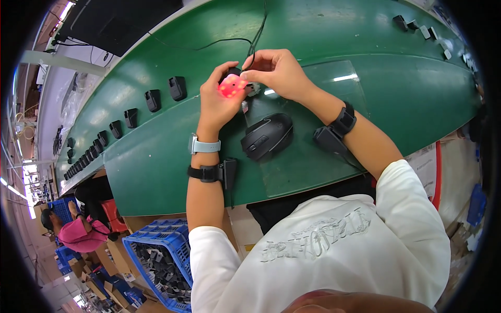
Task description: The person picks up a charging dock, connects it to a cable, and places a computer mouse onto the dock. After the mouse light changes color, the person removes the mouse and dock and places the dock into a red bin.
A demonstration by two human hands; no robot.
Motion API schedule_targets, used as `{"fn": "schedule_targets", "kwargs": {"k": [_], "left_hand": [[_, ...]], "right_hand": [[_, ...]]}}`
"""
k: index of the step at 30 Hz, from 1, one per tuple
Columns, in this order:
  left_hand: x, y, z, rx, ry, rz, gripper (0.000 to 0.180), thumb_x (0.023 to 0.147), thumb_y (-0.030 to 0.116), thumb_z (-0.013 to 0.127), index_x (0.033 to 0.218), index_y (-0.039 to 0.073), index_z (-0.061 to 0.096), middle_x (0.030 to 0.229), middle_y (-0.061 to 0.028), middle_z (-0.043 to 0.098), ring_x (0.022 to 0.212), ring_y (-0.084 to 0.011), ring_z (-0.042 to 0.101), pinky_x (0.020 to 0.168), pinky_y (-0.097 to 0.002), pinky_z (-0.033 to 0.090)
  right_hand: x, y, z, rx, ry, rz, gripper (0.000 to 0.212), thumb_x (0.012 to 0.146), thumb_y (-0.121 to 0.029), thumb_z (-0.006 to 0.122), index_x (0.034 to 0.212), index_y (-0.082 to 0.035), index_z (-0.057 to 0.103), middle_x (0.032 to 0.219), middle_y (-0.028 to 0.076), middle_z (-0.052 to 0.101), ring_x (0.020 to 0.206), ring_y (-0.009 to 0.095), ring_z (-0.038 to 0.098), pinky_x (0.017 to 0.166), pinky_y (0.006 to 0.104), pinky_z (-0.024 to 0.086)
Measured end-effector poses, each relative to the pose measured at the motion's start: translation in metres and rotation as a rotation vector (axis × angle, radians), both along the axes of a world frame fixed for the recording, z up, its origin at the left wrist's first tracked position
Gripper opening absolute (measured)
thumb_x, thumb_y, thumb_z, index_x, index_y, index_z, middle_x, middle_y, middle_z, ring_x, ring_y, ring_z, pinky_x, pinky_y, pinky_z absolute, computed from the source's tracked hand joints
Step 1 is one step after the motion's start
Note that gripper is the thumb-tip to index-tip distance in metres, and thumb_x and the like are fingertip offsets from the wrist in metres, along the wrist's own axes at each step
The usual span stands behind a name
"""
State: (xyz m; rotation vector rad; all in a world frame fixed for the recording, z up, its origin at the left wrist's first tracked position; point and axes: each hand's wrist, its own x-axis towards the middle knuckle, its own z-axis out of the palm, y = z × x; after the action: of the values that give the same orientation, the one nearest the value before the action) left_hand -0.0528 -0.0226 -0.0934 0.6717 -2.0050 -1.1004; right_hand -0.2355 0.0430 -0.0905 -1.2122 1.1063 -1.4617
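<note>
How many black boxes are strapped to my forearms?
2. One black box is on your left forearm, on the elbow side of the light-blue watch band; the other black box is on your right forearm, near the wrist.

On the broad flat surface, a rounded computer mouse lies right of boxy devices (latticed plastic crate below).

Bright, even light covers the green table, with white glare at two o'clock and saturated red from the device near twelve. Overexposed light strips burn at nine; fisheye distortion curves edges toward a black rim.
</note>
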Motion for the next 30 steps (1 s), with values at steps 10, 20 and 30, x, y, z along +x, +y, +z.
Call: {"fn": "schedule_targets", "kwargs": {"k": [10,20,30], "left_hand": [[0.004,-0.008,0.001,0.814,0.59,-0.056,0.037,0.088,0.001,0.072,0.117,0.004,0.049,0.099,-0.0089,0.06,0.067,-0.0141,0.055,0.051,-0.0247,0.038],[0.013,-0.016,-0.01,0.977,0.663,-0.283,0.05,0.093,0.03,0.054,0.131,-0.003,0.054,0.086,-0.0066,0.05,0.08,-0.0196,0.048,0.066,-0.0302,0.039],[-0.001,0.001,-0.007,0.696,0.465,-0.205,0.039,0.1,0.009,0.062,0.136,0.0,0.054,0.125,-0.0085,0.065,0.116,-0.0147,0.062,0.104,-0.0321,0.047]], "right_hand": [[-0.007,0.042,0.007,-0.385,0.896,0.722,0.071,0.06,-0.026,0.085,0.123,-0.008,0.061,0.113,0.01,0.06,0.11,0.031,0.056,0.095,0.0414,0.046],[-0.032,0.013,-0.005,0.052,-0.141,0.239,0.068,0.079,-0.013,0.067,0.144,-0.001,0.047,0.129,0.009,0.058,0.114,0.019,0.06,0.1,0.0345,0.049],[-0.015,0.011,-0.01,-0.03,-0.405,0.044,0.065,0.09,-0.001,0.062,0.149,-0.003,0.035,0.133,0.01,0.056,0.117,0.02,0.06,0.101,0.0392,0.051]]}}
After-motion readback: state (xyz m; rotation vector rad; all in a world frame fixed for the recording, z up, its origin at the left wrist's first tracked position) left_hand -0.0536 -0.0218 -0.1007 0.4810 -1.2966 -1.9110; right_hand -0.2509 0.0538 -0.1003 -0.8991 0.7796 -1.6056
